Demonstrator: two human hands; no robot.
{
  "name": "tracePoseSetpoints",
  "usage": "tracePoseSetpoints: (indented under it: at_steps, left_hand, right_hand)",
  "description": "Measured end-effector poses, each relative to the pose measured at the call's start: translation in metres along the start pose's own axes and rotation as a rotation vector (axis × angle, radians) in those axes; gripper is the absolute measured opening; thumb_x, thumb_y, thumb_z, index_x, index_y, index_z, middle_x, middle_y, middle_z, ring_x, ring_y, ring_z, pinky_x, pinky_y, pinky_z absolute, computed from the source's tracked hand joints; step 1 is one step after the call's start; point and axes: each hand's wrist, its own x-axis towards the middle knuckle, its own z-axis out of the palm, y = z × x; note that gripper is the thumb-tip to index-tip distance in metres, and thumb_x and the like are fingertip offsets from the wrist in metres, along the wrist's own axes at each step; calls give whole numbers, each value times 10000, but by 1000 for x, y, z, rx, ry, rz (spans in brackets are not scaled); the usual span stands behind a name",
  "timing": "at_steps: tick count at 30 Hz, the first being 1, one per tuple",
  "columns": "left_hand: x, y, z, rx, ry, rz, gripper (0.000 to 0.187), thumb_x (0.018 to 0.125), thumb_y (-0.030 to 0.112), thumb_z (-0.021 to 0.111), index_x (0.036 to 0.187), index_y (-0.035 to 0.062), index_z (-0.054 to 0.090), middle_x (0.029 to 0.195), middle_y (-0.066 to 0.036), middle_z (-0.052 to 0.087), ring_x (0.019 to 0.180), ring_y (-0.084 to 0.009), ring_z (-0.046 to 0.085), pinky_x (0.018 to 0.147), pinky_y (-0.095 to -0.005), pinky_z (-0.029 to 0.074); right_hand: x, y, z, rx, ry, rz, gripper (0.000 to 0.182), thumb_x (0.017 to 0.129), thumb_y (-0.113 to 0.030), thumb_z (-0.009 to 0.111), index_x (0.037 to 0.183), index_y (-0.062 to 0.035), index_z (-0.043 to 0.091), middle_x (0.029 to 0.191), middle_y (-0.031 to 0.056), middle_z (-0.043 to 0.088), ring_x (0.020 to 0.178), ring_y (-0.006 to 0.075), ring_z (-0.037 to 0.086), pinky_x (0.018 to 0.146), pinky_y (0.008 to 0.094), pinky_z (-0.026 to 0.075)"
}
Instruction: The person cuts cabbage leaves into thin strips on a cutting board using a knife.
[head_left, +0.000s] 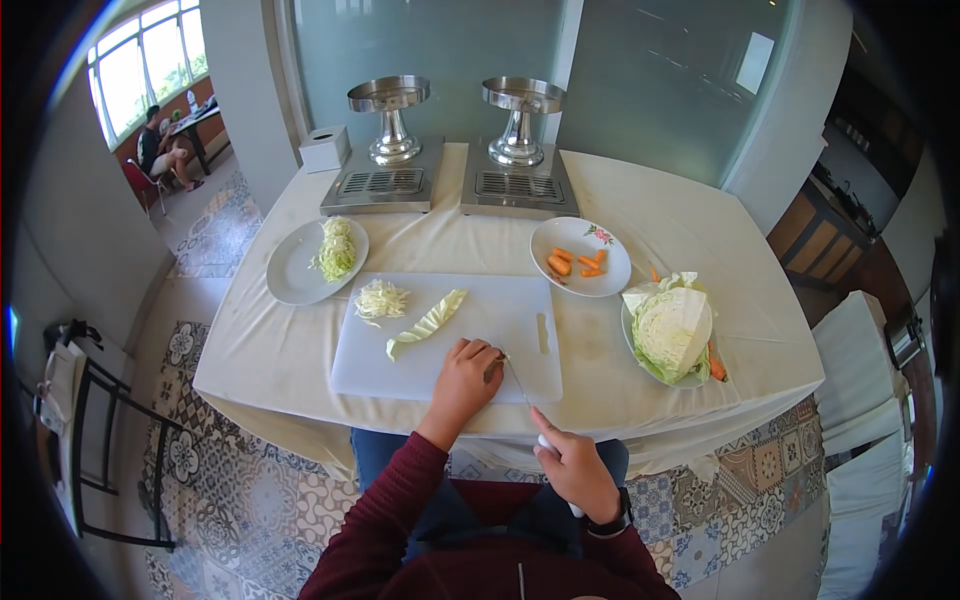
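My left hand [468, 376] is curled down on the white cutting board [460, 290], its fingers closed over a piece of cabbage [505, 357] that is mostly hidden; only a pale bit shows at the fingertips. In my right hand [578, 472] is a knife [517, 380] with a white handle, its blade pointing away from me and its tip beside my left fingers. Further up the board lie a heap of shredded cabbage [381, 299] and a curled strip of cabbage leaf [427, 323].
A plate [290, 272] with shredded cabbage [337, 248] stands at left. Carrot pieces [562, 262] lie in a floral plate [545, 240]; a cut cabbage [672, 325] sits at right. Two metal stands [395, 140] [517, 140] and a white box [324, 148] are behind. A person [160, 150] sits far left.
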Motion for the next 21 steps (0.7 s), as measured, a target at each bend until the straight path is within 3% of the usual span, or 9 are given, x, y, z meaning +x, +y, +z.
tracePoseSetpoints:
  at_steps: [3, 6, 12, 15, 18, 21]
  left_hand:
    - [0, 0, 1, 1, 12, 0, 141, 763, 19, 733, 900, 28, 701, 933, -109, 697, 894, -337, 632, 819, -429, 529]
    - [-2, -4, 4, -14, 17, 1, 121, 781, 53, 718, 898, 52, 688, 930, -87, 674, 896, -329, 615, 832, -435, 514]
    - [0, -3, 2, -31, 16, -5, 128, 766, 25, 740, 889, 25, 705, 923, -110, 703, 883, -338, 634, 812, -427, 528]
    - [0, -2, 2, -31, 21, -8, 136, 757, 21, 751, 886, 23, 706, 926, -110, 704, 879, -337, 635, 806, -425, 529]
    - [-1, -3, 3, -33, 32, -2, 146, 749, 16, 760, 885, 23, 706, 920, -107, 702, 876, -334, 635, 801, -423, 530]
    - [0, -2, 1, -29, 11, 7, 152, 749, 12, 765, 888, 23, 705, 915, -103, 700, 878, -332, 636, 801, -422, 530]
  right_hand:
    - [-3, 1, 0, -31, -1, -15, 572, 919, -52, 591, 1474, 19, 471, 863, 279, 644, 796, 453, 644, 720, 461, 501]
    - [-9, 1, -1, -21, 25, -23, 571, 919, -38, 614, 1475, -22, 491, 789, 248, 590, 672, 382, 558, 687, 343, 487]
    - [-8, 1, -4, -29, -4, -16, 569, 920, -30, 605, 1476, -14, 487, 788, 253, 598, 680, 397, 578, 683, 369, 485]
    - [1, -3, -6, -65, -52, 14, 545, 917, -40, 577, 1443, 68, 479, 838, 295, 634, 777, 460, 638, 702, 485, 484]
    - [14, 7, 1, -69, -26, -29, 547, 913, -30, 574, 1442, 70, 480, 822, 293, 626, 764, 460, 633, 692, 483, 481]
    - [25, 17, 9, -64, 7, -55, 575, 915, -20, 585, 1477, 13, 470, 815, 262, 615, 726, 439, 605, 691, 423, 489]
